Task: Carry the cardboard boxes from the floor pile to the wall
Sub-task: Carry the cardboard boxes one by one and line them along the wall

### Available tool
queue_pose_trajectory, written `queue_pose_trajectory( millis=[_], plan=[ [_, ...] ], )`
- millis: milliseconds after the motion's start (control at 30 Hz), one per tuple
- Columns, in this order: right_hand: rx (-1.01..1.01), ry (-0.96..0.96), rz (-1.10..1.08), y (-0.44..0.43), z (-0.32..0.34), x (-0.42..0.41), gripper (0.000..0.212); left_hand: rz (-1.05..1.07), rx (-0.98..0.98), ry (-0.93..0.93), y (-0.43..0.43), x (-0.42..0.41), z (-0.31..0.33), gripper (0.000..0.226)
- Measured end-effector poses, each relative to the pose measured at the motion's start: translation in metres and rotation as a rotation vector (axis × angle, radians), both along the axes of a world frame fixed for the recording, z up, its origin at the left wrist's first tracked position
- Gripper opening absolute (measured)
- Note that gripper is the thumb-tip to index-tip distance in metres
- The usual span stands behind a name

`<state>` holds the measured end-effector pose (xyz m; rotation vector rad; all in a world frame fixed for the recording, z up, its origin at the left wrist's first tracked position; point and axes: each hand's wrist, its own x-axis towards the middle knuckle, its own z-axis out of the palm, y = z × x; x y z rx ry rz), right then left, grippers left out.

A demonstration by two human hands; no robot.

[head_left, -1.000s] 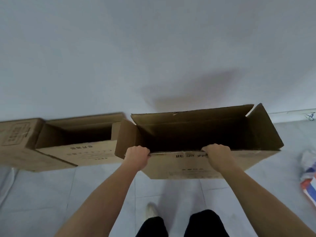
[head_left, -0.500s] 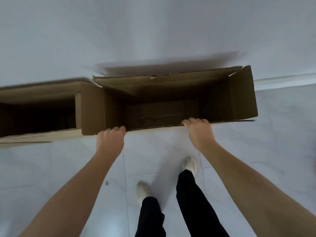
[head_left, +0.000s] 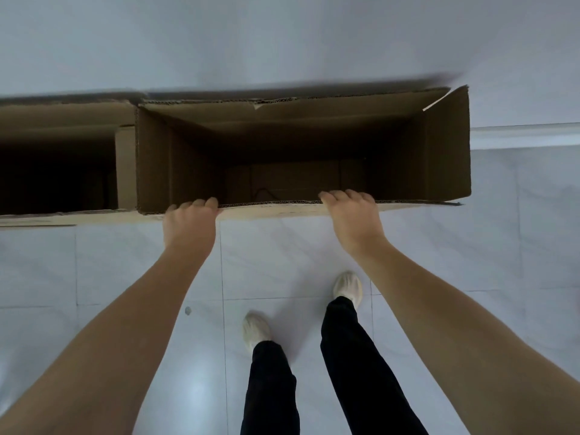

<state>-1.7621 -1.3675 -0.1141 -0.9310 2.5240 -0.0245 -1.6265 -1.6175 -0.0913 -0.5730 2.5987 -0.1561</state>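
Over on the left, a second open brown cardboard box point(head_left: 62, 117) is getting cut off by the frame edge, and its inside is sitting in such deep shadow that I can't make out the bottom. Its right end is pressing up against the big open brown cardboard box point(head_left: 298, 130), which is standing with its far flap along the pale grey wall point(head_left: 282, 42). The left hand point(head_left: 190, 227) is gripping the near rim of that big box close to its left corner. Its fingers are curling over the edge so the tips are disappearing inside, and the thumb is hiding under the hand. The right hand point(head_left: 351, 218) is hooking over the rim further along, thumb out of sight too. The box's near outer face is showing only as a thin strip, so I can't tell if it's resting on the floor or hanging just above it. Further right, a white baseboard point(head_left: 524, 136) is running along the foot of the wall. Below the hands, the glossy pale floor tiles point(head_left: 110, 262) are carrying a small dark spot point(head_left: 187, 310). Two legs in black trousers point(head_left: 345, 356) and pale shoes point(head_left: 347, 287) are standing near the box, and the forearms are blocking both bottom corners.
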Motion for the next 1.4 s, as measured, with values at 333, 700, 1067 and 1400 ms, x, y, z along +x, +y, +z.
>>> queue_pose_trajectory(
  millis=[333,700,1067,1400],
  plan=[
    [0.036,-0.104,-0.064,0.0,0.039,0.002,0.057,0.114,0.379,0.14,0.018,-0.012,0.03,0.038],
    [-0.501,0.238,-0.662,0.024,0.294,0.049,0.035,-0.108,0.545,0.745,0.078,-0.043,0.269,0.052],
    [-0.417,0.679,-1.099,0.22,0.553,0.253,0.053,-0.605,0.83,0.951,0.27,0.045,0.524,0.058],
    [-0.357,0.834,-1.434,0.394,0.595,0.563,0.048,-0.954,0.96,0.873,0.484,0.289,0.584,0.055]
  ],
)
